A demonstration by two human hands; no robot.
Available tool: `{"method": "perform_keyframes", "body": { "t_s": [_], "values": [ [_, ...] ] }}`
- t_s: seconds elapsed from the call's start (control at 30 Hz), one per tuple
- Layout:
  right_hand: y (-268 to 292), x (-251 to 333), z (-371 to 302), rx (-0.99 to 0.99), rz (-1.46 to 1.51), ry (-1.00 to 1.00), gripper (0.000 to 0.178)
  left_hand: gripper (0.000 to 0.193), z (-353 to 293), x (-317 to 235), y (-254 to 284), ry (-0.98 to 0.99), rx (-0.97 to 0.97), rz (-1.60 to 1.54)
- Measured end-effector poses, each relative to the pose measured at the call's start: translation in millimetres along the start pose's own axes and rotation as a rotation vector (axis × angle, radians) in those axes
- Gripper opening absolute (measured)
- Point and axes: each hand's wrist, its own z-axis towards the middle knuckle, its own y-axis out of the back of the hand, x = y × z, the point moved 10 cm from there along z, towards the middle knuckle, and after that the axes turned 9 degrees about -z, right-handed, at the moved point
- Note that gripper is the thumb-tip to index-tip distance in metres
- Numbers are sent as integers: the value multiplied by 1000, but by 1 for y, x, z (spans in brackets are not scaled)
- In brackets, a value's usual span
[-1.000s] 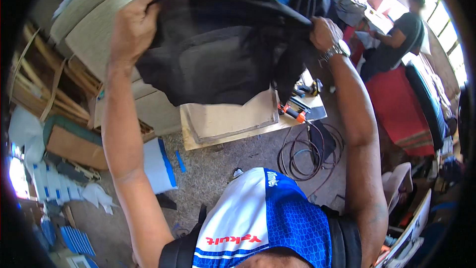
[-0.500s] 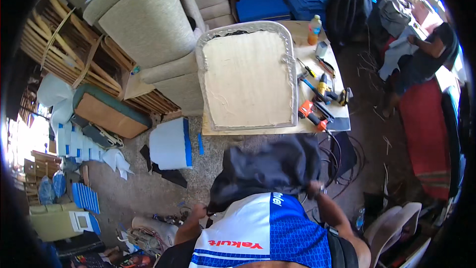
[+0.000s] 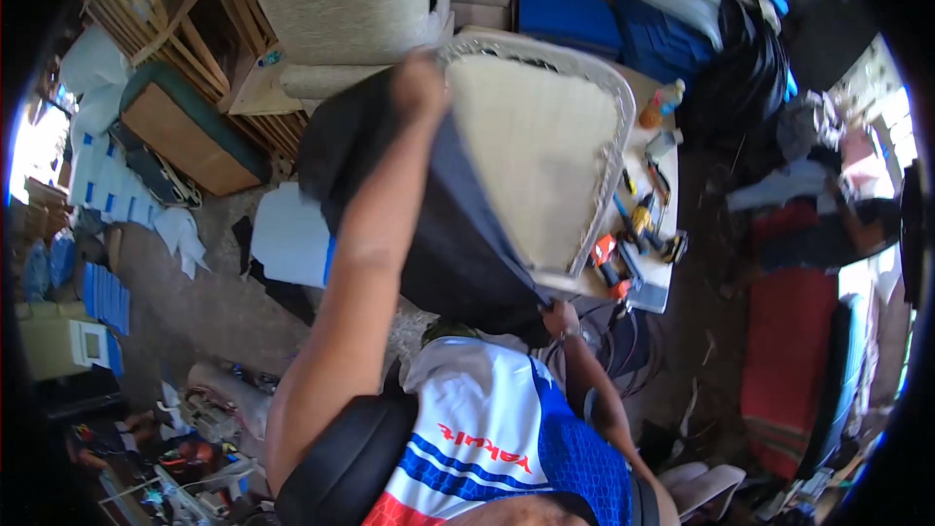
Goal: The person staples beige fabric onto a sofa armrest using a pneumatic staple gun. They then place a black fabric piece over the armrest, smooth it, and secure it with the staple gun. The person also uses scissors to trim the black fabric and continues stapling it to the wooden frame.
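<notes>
A black cloth (image 3: 443, 248) hangs stretched between my two hands, slanting over the left and near part of a pale upholstered panel (image 3: 536, 146). My left hand (image 3: 421, 88), blurred by motion, reaches far forward and grips the cloth near the panel's far left corner. My right hand (image 3: 559, 319) is closed on the cloth at the panel's near edge. The panel has a cream face with a clear plastic-like wrap round its rim and lies on a wooden table (image 3: 654, 278). The cloth hides its left side.
On the table's right lie a yellow drill (image 3: 643, 217), an orange tool (image 3: 605, 251) and hand tools, with a bottle (image 3: 651, 115) behind. A beige sofa (image 3: 336, 5) stands at the far left. Hoses (image 3: 633, 351) lie on the floor. A person (image 3: 828, 234) sits at right.
The black cloth has gone from bunched before my body to spread partly over the panel. My left hand has swung forward; my right hand has moved to the panel's near edge.
</notes>
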Motion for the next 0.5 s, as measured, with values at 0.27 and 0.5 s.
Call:
{"method": "perform_keyframes", "body": {
  "t_s": [0.27, 0.5],
  "values": [
    [42, -75, -53, -128, 79, -311, 65, 43, -54, -205, -234, -696, 470, -420],
    [197, 24, 20, -531, 213, -36, 65, 58, -40, -221, -240, -761, 753, -810]
  ]
}}
